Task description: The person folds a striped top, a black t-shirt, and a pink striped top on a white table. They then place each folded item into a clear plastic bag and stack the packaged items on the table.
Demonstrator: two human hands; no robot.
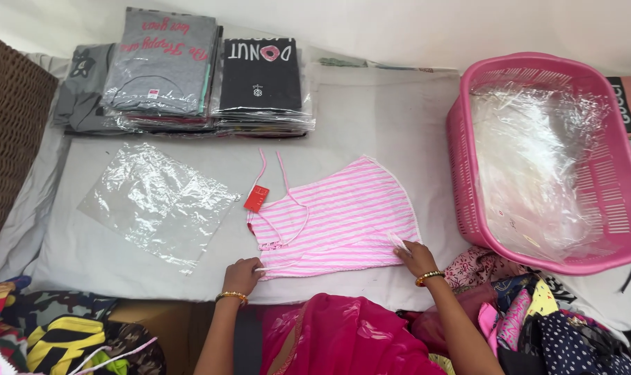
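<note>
Two hands work near edge of white sheet (pixel 371 118): left hand (pixel 242 275) pinches near-left corner of pink-striped top (pixel 340 219), right hand (pixel 416 257) pinches near-right hem. Top lies flat at centre, red tag (pixel 256 198) at its left. Clear plastic bag (pixel 157 203) further left; pink basket (pixel 548 160) right; bagged shirts (pixel 190 73) far left.

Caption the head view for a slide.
Both hands, left and right, flatten a pink striped top between a clear bag and pink basket.
</note>
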